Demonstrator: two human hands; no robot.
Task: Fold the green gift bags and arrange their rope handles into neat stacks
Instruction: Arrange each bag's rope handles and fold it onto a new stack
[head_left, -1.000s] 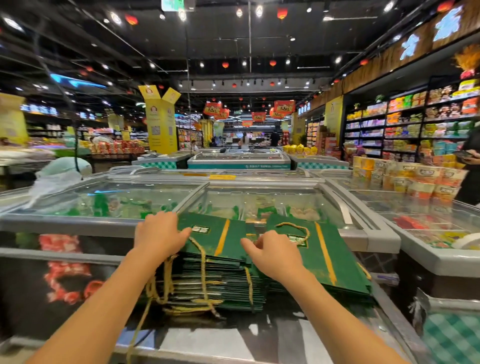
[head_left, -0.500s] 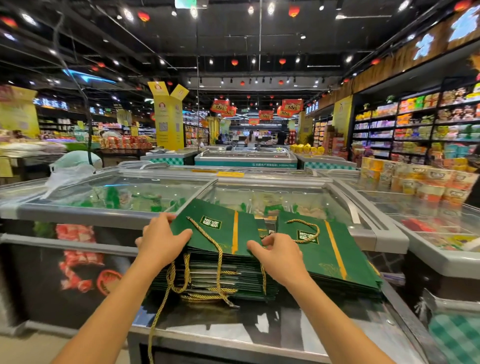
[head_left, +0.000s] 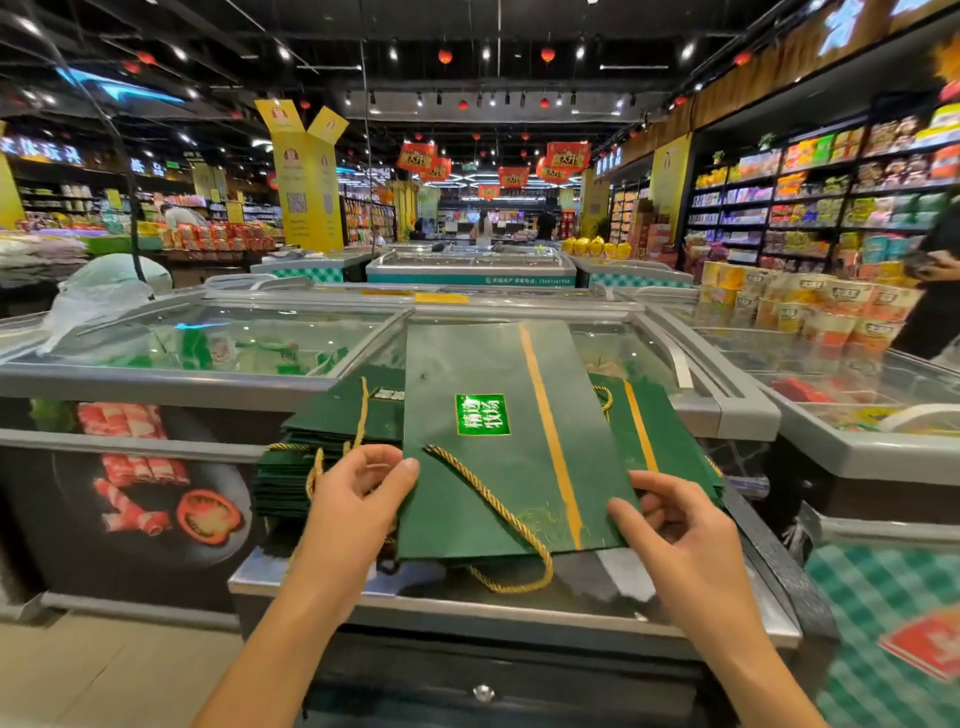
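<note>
Support: freezer top (head_left: 613, 587), glossy with a metal front edge, directly below both hands.
Left stack (head_left: 306, 441): folded green bags lying on the top, just beyond the left hand (head_left: 358, 499).
Rope handles (head_left: 316, 465): gold, draped over the left stack's near edge, beside the left thumb.
Right stack (head_left: 675, 441): green bags on the top, just beyond the right hand (head_left: 675, 525), largely hidden under the held bag (head_left: 498, 374).
Adjoining: glass-lidded freezer (head_left: 208, 338), beyond both stacks.

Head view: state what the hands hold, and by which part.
One flat green paper gift bag: the left hand pinches its left edge near the near end, the right hand its near right corner.
</note>
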